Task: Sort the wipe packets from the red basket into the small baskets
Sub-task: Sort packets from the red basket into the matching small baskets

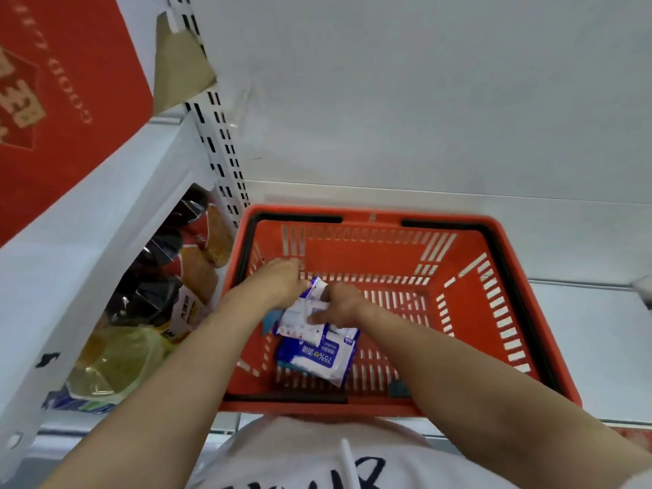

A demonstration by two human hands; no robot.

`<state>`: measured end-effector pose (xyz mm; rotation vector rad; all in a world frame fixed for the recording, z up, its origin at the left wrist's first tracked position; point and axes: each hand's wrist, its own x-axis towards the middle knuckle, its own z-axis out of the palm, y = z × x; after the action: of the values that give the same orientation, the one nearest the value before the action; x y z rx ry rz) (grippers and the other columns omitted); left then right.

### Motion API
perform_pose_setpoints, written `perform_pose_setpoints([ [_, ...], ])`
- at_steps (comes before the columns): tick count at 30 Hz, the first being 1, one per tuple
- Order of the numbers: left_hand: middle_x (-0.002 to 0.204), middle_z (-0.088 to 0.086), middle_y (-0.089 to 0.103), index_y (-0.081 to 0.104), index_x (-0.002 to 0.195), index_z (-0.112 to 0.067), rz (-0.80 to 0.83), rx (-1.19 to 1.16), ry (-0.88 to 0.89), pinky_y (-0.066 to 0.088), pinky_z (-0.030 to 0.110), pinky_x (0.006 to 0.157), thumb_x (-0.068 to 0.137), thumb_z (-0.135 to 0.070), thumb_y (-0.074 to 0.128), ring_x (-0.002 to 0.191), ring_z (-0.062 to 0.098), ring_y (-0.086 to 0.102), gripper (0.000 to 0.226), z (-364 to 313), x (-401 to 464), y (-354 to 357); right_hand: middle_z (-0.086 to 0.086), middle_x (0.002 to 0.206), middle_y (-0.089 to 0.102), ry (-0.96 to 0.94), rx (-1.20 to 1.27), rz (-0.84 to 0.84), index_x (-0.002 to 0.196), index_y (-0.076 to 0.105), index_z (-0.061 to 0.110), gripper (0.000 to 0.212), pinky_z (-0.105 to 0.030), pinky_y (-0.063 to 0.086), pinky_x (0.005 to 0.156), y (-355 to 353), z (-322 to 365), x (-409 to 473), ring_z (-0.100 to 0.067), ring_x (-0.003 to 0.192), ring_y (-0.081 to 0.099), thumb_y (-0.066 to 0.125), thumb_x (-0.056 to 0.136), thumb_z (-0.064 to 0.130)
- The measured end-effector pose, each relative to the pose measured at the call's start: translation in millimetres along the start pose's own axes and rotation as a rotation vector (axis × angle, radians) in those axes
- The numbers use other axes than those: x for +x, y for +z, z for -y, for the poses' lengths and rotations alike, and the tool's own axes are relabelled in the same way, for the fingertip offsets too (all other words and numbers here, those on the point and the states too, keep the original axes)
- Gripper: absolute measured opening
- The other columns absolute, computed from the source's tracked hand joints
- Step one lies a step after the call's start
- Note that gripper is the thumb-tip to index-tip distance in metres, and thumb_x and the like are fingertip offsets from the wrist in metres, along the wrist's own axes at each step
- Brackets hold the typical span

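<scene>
Down inside the red basket (494, 312), both the left hand (282, 280) and right hand (340, 303) grasp one wipe packet (303, 312), another packet (317, 354) lying at its six o'clock

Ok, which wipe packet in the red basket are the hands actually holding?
The upper, white-faced packet, gripped by the left hand and right hand. The blue packet printed 75% lies beneath it in the red basket, untouched.

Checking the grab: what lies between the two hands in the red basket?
Head view: white-and-blue wipe packets, held by left hand and right hand, inside the red basket.
</scene>
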<state>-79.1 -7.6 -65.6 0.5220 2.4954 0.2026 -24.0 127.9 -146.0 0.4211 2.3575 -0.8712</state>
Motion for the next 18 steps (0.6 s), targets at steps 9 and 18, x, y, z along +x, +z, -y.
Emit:
perform_pose_setpoints([
  [9,0.135,0.007,0.058,0.055,0.134,-0.018,0.059,0.033,0.179,0.044,0.031,0.094,0.095,-0.042,0.057,0.119,0.025,0.055,0.046,-28,33,24,-0.011,0.094,0.073,0.279,0.527,-0.07,0.107,0.061,0.003,0.022,-0.031,0.058,0.063,-106,-67,-56,-0.021,0.08,0.071,0.07,0.09,0.014],
  [18,0.141,0.003,0.05,0.046,0.14,-0.024,-0.004,0.337,0.171,0.036,0.04,0.106,0.079,-0.041,0.076,0.13,0.026,0.041,0.07,-35,64,73,-0.013,0.095,0.073,0.254,0.744,-0.127,0.1,0.061,0.004,0.019,-0.032,0.062,0.062,-106,-92,-99,-0.02,0.079,0.073,0.073,0.086,0.005],
])
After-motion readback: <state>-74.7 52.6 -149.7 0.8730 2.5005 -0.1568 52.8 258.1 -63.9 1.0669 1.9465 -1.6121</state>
